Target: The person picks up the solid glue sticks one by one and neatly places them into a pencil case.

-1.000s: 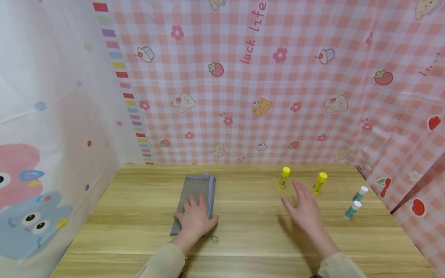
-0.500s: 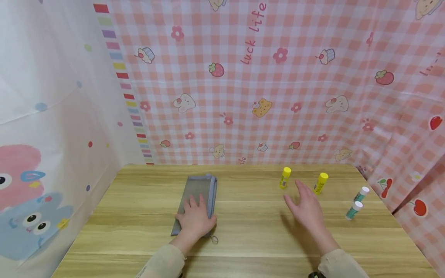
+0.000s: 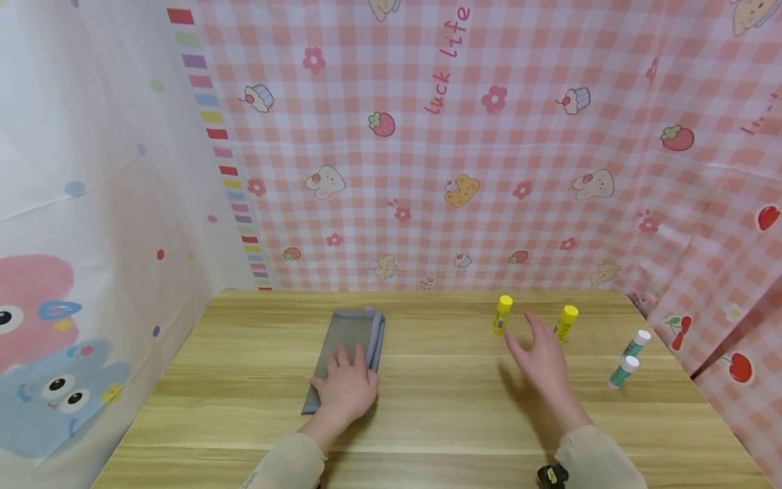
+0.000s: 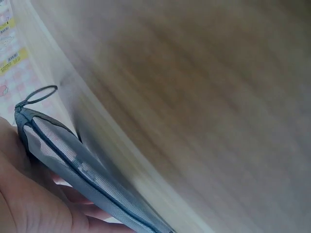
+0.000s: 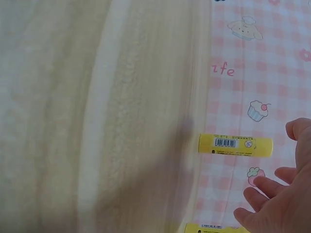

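The grey pouch [image 3: 349,333] lies on the tabletop [image 3: 440,407]. The left hand [image 3: 347,390] rests on the pouch's upper face, fingers spread apart. A zipper [image 4: 80,172] runs along the pouch's edge; whether it is drawn closed cannot be told.

The right hand [image 3: 545,360] is well to the right of the pouch. Its grip is apart, thumb and fingers separated, nothing held. Near its fingertips, the first yellow glue stick [image 3: 503,314] and the second yellow glue stick [image 3: 568,321] stand upright. Two white-capped glue sticks [image 3: 624,372] stand farthest right of the pouch.

Progress, as judged: early stage. Done: pouch steadied, right hand apparently positioned for a pick-up. Left: all four sticks stand clear of the pouch, none yet grasped.
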Demonstrator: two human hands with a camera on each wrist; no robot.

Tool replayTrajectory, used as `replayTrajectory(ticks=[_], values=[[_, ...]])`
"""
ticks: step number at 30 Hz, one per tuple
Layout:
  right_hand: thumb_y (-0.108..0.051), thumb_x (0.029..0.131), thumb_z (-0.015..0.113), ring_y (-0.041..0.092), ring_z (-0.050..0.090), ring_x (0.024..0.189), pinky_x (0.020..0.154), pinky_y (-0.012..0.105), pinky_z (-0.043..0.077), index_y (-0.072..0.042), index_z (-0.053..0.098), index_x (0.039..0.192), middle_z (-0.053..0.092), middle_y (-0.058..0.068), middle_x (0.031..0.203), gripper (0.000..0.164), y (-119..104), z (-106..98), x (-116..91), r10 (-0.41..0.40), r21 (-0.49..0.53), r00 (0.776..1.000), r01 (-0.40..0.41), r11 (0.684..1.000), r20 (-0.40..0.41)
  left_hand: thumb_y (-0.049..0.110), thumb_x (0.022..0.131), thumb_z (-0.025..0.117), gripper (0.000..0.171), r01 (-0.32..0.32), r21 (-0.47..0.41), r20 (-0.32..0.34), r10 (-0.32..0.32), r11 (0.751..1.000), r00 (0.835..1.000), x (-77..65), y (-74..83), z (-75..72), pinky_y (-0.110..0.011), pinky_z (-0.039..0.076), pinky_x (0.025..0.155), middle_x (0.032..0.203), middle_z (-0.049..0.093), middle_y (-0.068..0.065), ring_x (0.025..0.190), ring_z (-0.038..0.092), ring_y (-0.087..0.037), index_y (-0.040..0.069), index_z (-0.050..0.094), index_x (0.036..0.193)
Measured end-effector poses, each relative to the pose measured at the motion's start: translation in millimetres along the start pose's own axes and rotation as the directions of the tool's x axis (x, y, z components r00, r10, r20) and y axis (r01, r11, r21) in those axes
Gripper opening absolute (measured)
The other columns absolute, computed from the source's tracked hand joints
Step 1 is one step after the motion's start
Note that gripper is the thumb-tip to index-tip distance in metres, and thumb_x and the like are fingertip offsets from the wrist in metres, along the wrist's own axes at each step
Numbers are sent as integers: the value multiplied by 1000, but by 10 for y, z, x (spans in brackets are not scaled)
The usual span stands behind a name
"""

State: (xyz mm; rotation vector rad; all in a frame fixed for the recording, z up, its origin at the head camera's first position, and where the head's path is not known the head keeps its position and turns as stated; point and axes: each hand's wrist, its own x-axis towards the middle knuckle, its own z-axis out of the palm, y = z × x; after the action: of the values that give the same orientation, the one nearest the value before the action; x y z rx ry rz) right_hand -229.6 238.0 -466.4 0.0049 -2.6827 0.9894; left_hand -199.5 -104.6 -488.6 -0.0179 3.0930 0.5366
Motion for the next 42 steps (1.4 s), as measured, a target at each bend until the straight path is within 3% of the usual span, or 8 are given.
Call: replayTrajectory(ticks=[9, 23, 42], values=[[-27, 97, 62, 47, 39, 132, 109, 58, 29, 9, 37, 146, 44, 31, 143, 65, 36, 65, 117, 36, 80, 999, -33, 996, -34, 32, 97, 42, 61, 0, -40, -40, -1, 999, 999, -8, -2, 20, -84, 22, 90, 152, 31, -32, 139, 27, -51, 4, 39, 151], [-22, 96, 65, 46, 43, 130, 108, 55, 34, 9, 37, 145, 45, 31, 142, 64, 61, 168, 248, 99, 158, 995, -94, 983, -27, 30, 98, 41, 60, -6, -55, -48, 4, 998, 999, -10, 7, 5, -83, 23, 91, 152, 32, -32, 139, 29, -50, 4, 38, 151], [-19, 98, 61, 43, 44, 130, 107, 50, 38, 6, 37, 147, 46, 30, 142, 60, 9, 286, 391, 258, 321, 966, -251, 913, 23, 30, 98, 40, 59, -13, -63, -51, 10, 998, 999, -21, 9, -7, -83, 23, 90, 151, 33, -32, 139, 29, -50, 4, 40, 151]])
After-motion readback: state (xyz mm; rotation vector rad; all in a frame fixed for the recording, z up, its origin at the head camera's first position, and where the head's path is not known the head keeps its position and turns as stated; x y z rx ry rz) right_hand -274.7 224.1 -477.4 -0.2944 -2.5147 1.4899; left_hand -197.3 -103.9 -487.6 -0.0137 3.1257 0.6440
